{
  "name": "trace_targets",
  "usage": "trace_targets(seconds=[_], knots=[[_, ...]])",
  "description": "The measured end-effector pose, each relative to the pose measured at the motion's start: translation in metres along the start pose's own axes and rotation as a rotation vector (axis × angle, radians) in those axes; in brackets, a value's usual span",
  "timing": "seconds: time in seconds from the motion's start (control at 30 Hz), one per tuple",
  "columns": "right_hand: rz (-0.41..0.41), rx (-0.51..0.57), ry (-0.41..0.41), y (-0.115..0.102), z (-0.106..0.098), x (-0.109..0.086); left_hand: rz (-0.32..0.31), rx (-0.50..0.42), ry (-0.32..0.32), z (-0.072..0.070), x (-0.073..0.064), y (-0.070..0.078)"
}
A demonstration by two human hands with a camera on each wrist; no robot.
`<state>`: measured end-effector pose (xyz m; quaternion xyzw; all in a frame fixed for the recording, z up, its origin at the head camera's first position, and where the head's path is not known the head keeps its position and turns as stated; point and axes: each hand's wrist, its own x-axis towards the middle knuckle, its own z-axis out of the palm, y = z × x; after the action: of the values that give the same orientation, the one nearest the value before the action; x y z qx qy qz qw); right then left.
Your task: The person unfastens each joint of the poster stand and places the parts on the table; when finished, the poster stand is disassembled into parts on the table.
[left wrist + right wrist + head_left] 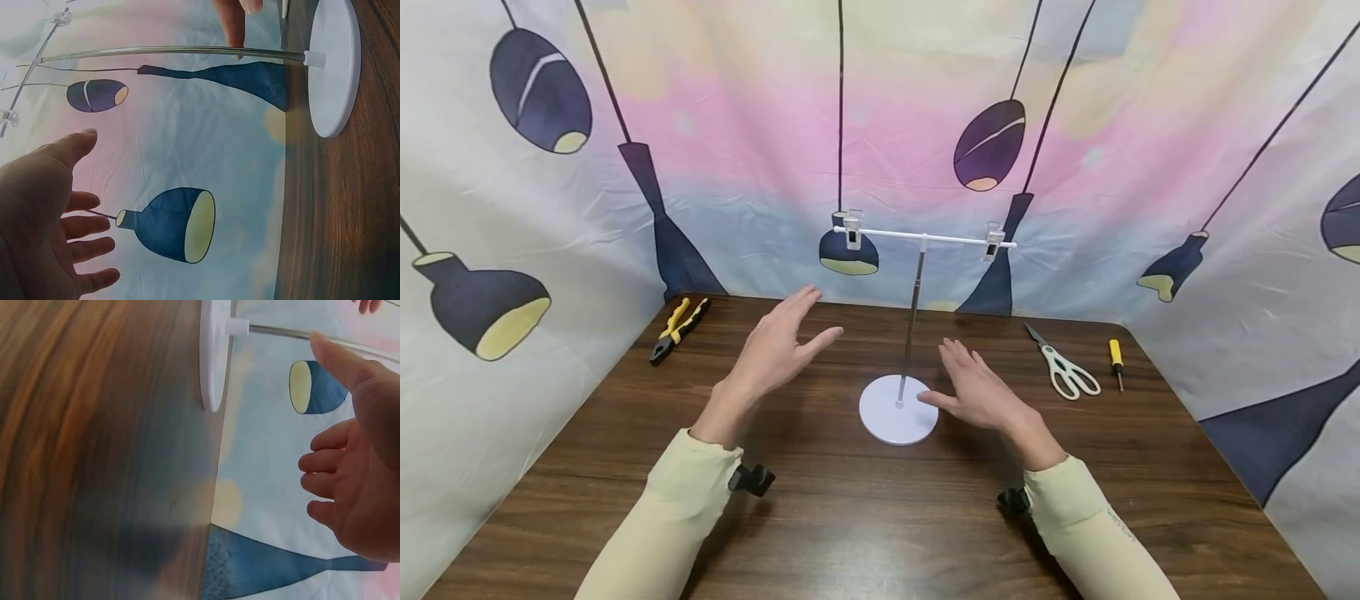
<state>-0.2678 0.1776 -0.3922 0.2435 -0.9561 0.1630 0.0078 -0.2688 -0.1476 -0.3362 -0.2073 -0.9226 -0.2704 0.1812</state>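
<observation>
A white T-shaped display stand stands upright on the table, with a round white base (pixel 880 421), a thin metal pole (pixel 914 304) and a white crossbar (pixel 895 234). Clear clips (pixel 852 230) sit near both ends of the bar. To the left of the pole my left hand (pixel 778 346) is held in the air, fingers extended and thumb apart, holding nothing. My right hand (pixel 981 392) hovers on the other side, its thumb overlapping the base's edge in the head view. In the right wrist view, the right hand's fingers (pixel 322 461) are loosely extended with nothing in them.
Yellow-and-black pliers (pixel 676 329) lie at the table's back left. White-handled scissors (pixel 1063 367) and a yellow screwdriver (pixel 1116 358) lie at the right. Behind the brown wooden table (pixel 850 533) hangs a cloth (pixel 760 150) printed with lamps.
</observation>
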Motion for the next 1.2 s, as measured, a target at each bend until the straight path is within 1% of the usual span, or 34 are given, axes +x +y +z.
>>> trace_targets(seconds=[0.1, 0.17, 0.3, 0.4, 0.5, 0.6, 0.73, 0.83, 0.97, 1.1, 1.2], knots=[[-0.008, 0.047, -0.022, -0.004, 0.001, 0.003, 0.005, -0.005, 0.008, 0.000, 0.001, 0.002], [-0.021, 0.116, -0.020, -0.007, 0.002, 0.006, 0.007, -0.009, 0.015, 0.000, 0.001, 0.003], [-0.055, 0.263, 0.028, -0.011, 0.004, 0.012, 0.012, -0.020, 0.026, 0.000, 0.002, 0.007], [-0.061, 0.339, 0.055, -0.013, 0.007, 0.018, 0.014, -0.027, 0.024, 0.001, 0.003, 0.008], [-0.046, 0.413, 0.043, -0.012, 0.012, 0.021, 0.011, -0.028, 0.019, 0.001, 0.003, 0.008], [-0.034, 0.466, 0.010, -0.011, 0.017, 0.024, 0.002, -0.026, 0.017, 0.001, 0.001, 0.007], [-0.048, 0.472, -0.040, -0.011, 0.023, 0.028, -0.014, -0.022, 0.009, 0.000, -0.001, 0.005], [-0.050, 0.457, -0.057, -0.012, 0.025, 0.029, -0.008, -0.023, 0.006, 0.001, -0.001, 0.006], [-0.059, 0.444, -0.034, -0.013, 0.028, 0.032, 0.010, -0.026, 0.020, 0.001, 0.000, 0.010], [-0.073, 0.442, 0.012, -0.015, 0.029, 0.034, 0.044, -0.023, 0.069, -0.001, -0.001, 0.016], [-0.072, 0.446, 0.036, -0.018, 0.027, 0.034, 0.099, -0.019, 0.135, -0.002, -0.001, 0.022]])
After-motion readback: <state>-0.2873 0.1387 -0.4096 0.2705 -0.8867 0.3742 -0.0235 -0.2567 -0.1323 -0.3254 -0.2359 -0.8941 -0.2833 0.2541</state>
